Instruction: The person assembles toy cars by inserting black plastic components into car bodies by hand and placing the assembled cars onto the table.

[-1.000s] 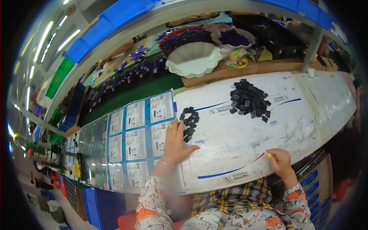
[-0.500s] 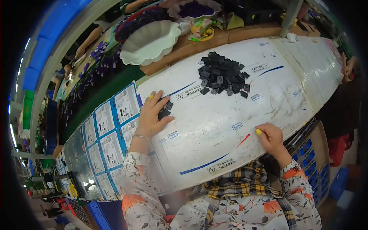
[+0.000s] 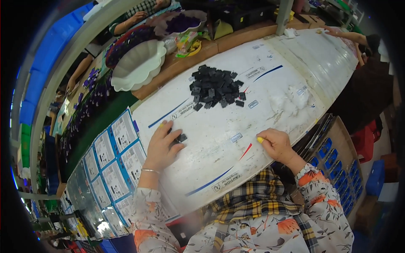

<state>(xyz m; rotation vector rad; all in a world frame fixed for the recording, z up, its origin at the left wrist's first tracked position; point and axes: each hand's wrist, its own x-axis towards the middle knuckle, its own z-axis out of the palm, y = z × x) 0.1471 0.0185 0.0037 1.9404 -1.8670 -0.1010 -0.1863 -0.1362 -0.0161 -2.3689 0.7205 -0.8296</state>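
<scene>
My left hand (image 3: 163,146) lies on the white-covered table with its fingers spread. A few small black rectangular pieces (image 3: 182,138) sit between its fingertips and thumb, partly covered by the hand. Further off, a heap of the same flat black pieces (image 3: 216,87) is piled in the middle of the table. My right hand (image 3: 276,145) rests by the near edge with its fingers curled in, and the palm side is hidden. A yellow finger cover shows on one digit of each hand.
Label sheets with blue borders (image 3: 113,173) cover the table's left end. Beyond a wooden ledge (image 3: 249,31) stand a white scalloped bowl (image 3: 141,63) and a bowl of purple pieces (image 3: 181,23). A crate with blue parts (image 3: 337,168) is at lower right. Co-workers' arms show at the far edges.
The whole view has shifted. Against the tabletop, my left hand has slid nearer to me and to the right, the small black pieces moving with it. My right hand stays curled at nearly the same spot.
</scene>
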